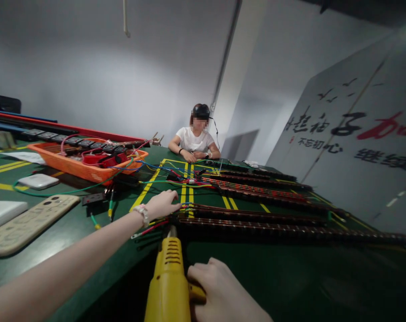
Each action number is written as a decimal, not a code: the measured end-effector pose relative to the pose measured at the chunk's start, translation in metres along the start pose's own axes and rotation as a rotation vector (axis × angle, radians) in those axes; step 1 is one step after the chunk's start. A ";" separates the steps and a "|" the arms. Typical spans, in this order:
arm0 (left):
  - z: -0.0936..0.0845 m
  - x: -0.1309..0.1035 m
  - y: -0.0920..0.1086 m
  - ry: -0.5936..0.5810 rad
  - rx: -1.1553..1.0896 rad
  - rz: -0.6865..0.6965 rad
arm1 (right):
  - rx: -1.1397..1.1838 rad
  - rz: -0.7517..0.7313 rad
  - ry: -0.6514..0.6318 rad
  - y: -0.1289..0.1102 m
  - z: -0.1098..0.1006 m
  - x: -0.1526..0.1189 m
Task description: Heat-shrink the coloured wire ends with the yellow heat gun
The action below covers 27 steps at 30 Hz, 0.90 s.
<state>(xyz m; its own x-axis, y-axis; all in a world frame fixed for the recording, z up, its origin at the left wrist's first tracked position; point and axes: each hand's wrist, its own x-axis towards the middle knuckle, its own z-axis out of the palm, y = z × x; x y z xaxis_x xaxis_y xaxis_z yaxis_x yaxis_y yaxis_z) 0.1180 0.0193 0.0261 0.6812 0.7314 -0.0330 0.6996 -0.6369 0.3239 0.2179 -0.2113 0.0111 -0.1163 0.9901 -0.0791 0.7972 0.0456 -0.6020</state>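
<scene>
My right hand [214, 286] is closed round the handle of a yellow heat gun [169, 277] at the bottom centre. Its metal nozzle points forward at the near end of a long dark strip [256, 228] with copper-coloured lines. Just beyond the nozzle, my left hand [164, 205] has its fingers bent together at the wires [187, 205] by the strip's end; what lies between the fingertips is too small to make out. Red, yellow and black wire ends [151, 230] stick out below the left wrist.
An orange basket [72, 167] with red parts and cables stands at the left. Nearer are a phone [38, 223] and white boxes [6, 212]. More long strips [266, 192] lie behind on the green table. Across it sits a person [196, 138] in a white shirt.
</scene>
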 end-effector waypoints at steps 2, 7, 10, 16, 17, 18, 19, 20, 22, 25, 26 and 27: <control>0.010 0.015 0.009 -0.142 0.053 -0.031 | 0.009 -0.034 0.043 0.003 0.000 -0.003; 0.028 0.036 0.007 -0.245 -0.004 0.057 | 0.084 -0.102 0.150 0.010 0.001 -0.004; 0.026 0.038 0.004 -0.254 0.055 0.092 | 0.265 -0.028 0.275 0.015 0.003 0.004; -0.006 0.033 0.022 -0.019 0.178 0.167 | 0.936 0.257 0.633 0.040 0.002 0.028; -0.013 0.031 0.027 0.026 0.200 0.197 | 1.073 0.297 0.676 0.044 0.000 0.030; -0.020 0.028 0.031 0.051 0.222 0.224 | 1.205 0.325 0.708 0.047 -0.002 0.031; -0.026 0.025 0.036 0.078 0.232 0.246 | 1.324 0.340 0.727 0.050 -0.004 0.032; -0.031 0.020 0.040 0.096 0.223 0.278 | 1.427 0.351 0.738 0.052 -0.006 0.031; -0.038 0.007 0.047 0.129 0.176 0.336 | 1.594 0.362 0.726 0.054 -0.012 0.030; -0.040 -0.017 0.055 0.111 0.110 0.437 | 1.749 0.297 0.743 0.054 -0.018 0.029; -0.038 -0.026 0.057 0.091 0.084 0.454 | 1.768 0.262 0.793 0.054 -0.019 0.028; -0.036 -0.033 0.059 0.055 0.059 0.459 | 1.768 0.227 0.861 0.053 -0.019 0.028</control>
<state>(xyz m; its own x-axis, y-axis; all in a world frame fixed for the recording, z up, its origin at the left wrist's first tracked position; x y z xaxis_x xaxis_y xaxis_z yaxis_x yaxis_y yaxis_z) 0.1289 -0.0341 0.0810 0.9117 0.3815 0.1525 0.3405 -0.9093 0.2392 0.2687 -0.1782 -0.0080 0.5849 0.7736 -0.2436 -0.6837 0.3087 -0.6612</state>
